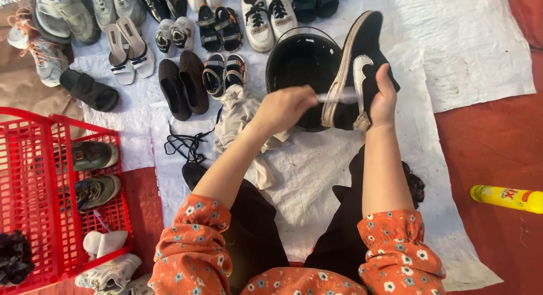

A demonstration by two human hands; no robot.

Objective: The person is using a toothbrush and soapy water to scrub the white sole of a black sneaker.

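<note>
My right hand [383, 97] grips a black sneaker [362, 52] with a white side mark and a pale sole, held on edge over a black round basin [294, 63]. My left hand [285, 105] is closed on a small brush [339, 96], blurred, whose end touches the sneaker's sole edge. A beige cloth [237, 117] lies under my left forearm, and loose black laces [186, 143] lie to its left. My sleeves are orange with a flower print.
Many pairs of shoes and sandals [181, 40] lie in rows on white sheeting [469, 40] at the top. A red plastic crate [39, 193] with shoes stands at left. A yellow tube-shaped bottle [506, 198] lies on the red floor at right.
</note>
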